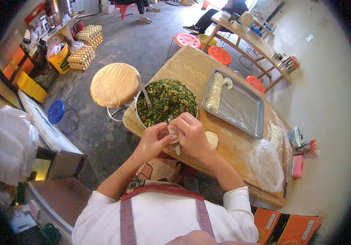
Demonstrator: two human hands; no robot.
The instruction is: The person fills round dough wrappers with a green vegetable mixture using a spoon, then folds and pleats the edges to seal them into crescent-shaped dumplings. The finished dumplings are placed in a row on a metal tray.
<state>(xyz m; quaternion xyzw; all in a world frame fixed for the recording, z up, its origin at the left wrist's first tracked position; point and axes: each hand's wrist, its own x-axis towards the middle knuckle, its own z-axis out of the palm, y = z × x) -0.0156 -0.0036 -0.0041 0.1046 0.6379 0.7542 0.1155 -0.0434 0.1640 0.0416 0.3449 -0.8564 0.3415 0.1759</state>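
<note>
My left hand (154, 141) and my right hand (192, 133) meet at the near rim of a large bowl, pinching a pale dough dumpling (173, 132) between their fingers. A narrow utensil (177, 149) sticks out below my right hand and appears tucked in it. The bowl holds chopped green and orange filling (169, 95), with a flat metal utensil (143, 90) leaning at its left side. Beside my right hand lies a round dough wrapper (212, 140), partly hidden. A metal tray (239, 107) farther right carries a row of folded dumplings (214, 93) and a single one (227, 82) beside it.
The wooden table (181, 65) bears a clear plastic bag (267, 165) and floury dough pieces (275, 134) at the right. A covered round stool (115, 84) stands left of the bowl. Egg trays (83, 56), red stools (220, 55), another table (255, 39) and seated people are beyond.
</note>
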